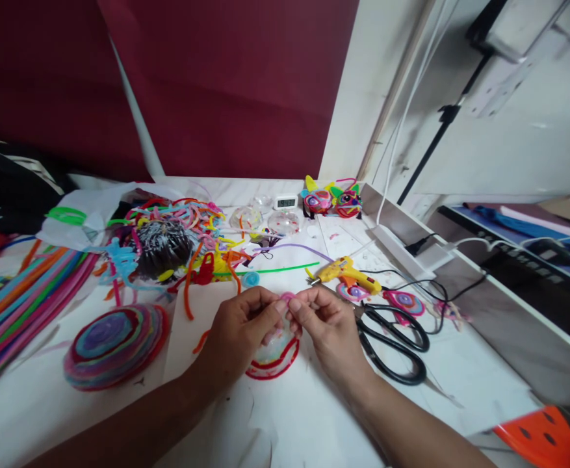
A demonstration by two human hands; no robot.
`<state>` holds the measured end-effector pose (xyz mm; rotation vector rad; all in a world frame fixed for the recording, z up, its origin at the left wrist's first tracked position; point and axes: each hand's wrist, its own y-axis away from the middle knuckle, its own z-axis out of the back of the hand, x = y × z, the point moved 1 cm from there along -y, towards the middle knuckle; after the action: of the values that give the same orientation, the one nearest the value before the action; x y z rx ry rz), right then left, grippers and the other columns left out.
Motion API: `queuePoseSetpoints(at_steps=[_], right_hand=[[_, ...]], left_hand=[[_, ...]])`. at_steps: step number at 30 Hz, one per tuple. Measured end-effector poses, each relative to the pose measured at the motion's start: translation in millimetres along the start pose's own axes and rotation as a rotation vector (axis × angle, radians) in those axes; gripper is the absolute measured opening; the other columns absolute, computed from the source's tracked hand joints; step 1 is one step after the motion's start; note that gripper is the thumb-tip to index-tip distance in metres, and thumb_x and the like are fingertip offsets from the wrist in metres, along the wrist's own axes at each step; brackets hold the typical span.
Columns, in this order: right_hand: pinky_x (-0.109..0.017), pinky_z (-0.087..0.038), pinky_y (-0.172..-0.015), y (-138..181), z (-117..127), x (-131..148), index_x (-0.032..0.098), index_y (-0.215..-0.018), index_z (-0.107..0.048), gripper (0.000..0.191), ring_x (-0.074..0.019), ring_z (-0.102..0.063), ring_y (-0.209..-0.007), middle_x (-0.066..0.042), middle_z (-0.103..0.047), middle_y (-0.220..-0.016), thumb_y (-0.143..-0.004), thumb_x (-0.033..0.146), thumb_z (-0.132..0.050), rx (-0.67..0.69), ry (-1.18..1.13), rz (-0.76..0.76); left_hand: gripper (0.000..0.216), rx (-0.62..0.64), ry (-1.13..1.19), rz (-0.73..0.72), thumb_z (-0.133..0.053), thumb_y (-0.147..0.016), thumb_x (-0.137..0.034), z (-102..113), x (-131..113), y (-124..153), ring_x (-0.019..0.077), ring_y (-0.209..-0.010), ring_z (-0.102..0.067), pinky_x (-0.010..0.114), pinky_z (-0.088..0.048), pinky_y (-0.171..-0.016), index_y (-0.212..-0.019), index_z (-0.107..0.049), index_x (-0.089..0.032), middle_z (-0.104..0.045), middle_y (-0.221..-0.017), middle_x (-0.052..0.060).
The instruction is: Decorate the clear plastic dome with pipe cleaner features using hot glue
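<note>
My left hand (240,328) and my right hand (331,331) meet at the middle of the table, both closed with thumb and fingertips pinched. Between the fingertips is a small pink loop of pipe cleaner (288,296), mostly covered by the fingers. Just below them lies a round clear piece with a red pipe-cleaner rim (273,372), partly hidden by my left hand. Black-handled scissors (396,344) rest to the right of my right hand. A yellow glue gun (355,276) lies beyond the scissors. On the left sits a disc of coiled multicoloured pipe cleaners (114,348).
Long pipe cleaners (36,292) fan out at the left, beside a tangled heap of them (182,221). Farther back are clear plastic domes (285,223), a small digital clock (285,202) and colourful animal figures (333,198). A power strip (401,250) and black cable run along the right.
</note>
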<state>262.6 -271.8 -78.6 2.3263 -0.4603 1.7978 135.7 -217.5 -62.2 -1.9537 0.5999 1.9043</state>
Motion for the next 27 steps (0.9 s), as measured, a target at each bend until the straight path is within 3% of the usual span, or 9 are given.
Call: queuePoseSetpoints(at_steps=[11, 21, 27], right_hand=[[-0.023, -0.044, -0.054, 1.1, -1.8, -2.8, 0.016, -0.073, -0.063, 0.026, -0.0107, -0.054, -0.053, 0.001, -0.061, -0.058, -0.076, 0.040, -0.075, -0.022, -0.031, 0.029], [-0.023, -0.044, -0.051, -1.6, 0.7, -8.4, 0.017, -0.072, -0.066, 0.027, -0.0102, -0.053, -0.051, 0.001, -0.063, -0.060, -0.072, 0.040, -0.078, -0.035, -0.023, 0.031], [-0.024, -0.047, -0.050, -1.0, 2.9, -9.6, 0.018, -0.074, -0.066, 0.023, -0.0117, -0.057, -0.052, -0.001, -0.066, -0.061, -0.076, 0.039, -0.076, 0.000, 0.014, 0.047]], left_hand=[[0.025, -0.016, -0.024, -0.024, -0.062, -0.083, -0.037, -1.8, 5.8, 0.8, 0.0057, -0.046, -0.040, 0.017, -0.031, -0.044, -0.071, -0.059, -0.015, -0.051, -0.052, -0.005], [0.027, -0.033, -0.211, -0.056, -0.060, -0.081, -0.038, 2.2, 2.8, 0.2, 0.0084, -0.045, -0.042, 0.019, -0.032, -0.043, -0.065, -0.057, -0.017, -0.051, -0.052, -0.004], [0.022, -0.061, -0.180, -0.055, -0.059, -0.079, -0.034, -1.5, 1.0, 0.1, 0.0085, -0.043, -0.041, 0.019, -0.032, -0.041, -0.065, -0.059, -0.017, -0.053, -0.051, -0.004]])
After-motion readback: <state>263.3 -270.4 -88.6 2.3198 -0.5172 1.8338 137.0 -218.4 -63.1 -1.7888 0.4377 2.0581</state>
